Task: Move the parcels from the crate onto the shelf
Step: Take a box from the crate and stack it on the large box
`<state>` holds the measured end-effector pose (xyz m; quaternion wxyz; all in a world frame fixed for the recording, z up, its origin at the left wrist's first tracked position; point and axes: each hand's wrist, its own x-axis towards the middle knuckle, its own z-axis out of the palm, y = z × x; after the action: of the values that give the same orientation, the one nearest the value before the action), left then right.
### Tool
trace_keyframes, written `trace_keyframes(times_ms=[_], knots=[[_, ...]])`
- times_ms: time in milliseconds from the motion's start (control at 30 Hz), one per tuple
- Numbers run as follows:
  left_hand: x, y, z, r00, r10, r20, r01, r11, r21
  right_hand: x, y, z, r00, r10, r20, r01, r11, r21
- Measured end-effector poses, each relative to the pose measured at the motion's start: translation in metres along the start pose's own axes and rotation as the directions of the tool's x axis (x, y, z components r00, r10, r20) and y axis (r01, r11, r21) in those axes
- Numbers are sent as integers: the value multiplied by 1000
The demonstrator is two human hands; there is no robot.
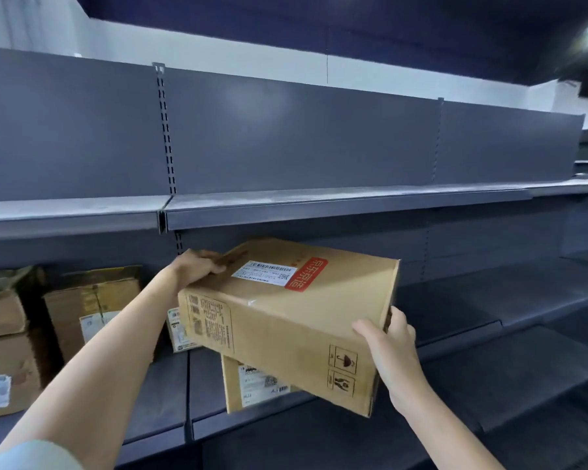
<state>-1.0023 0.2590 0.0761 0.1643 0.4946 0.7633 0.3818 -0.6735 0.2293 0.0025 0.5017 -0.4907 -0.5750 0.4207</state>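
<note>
1. Large parcel (286,320) held tilted above the shelf (489,378), resting partly on a smaller parcel (252,385); could slide off rightward.
2. Left hand (197,266) clamped over far top edge, right hand (387,337) gripping near right corner; grip possibly shallow.
3. Crate out of view.

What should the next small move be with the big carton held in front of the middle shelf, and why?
Probably level the big carton and ease it forward to the right, onto the bare middle shelf. It is tilted, gripped by the left hand at its far top corner and the right hand at its near right end, and a smaller parcel stands right below it, so straight down looks blocked.
</note>
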Motion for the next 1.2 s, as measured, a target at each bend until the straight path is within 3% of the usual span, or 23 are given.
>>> trace_keyframes(times_ms=[300,533,700,967,1200], knots=[[22,-14,0,998,60,-13,-58,988,141,4,-3,9,990,-128,59,137,973,-184],[-7,-15,2,943,188,-274,-100,947,305,3,0,28,976,-216,-14,208,954,-218],[-71,-7,27,910,241,-339,-130,939,320,-8,0,48,939,-337,-63,309,911,-274],[-152,-7,69,943,278,-181,-244,951,191,-33,0,75,892,-452,-1,411,812,-413],[-171,-18,65,924,357,-139,-357,934,23,-55,-9,90,879,-433,201,476,763,-437]])
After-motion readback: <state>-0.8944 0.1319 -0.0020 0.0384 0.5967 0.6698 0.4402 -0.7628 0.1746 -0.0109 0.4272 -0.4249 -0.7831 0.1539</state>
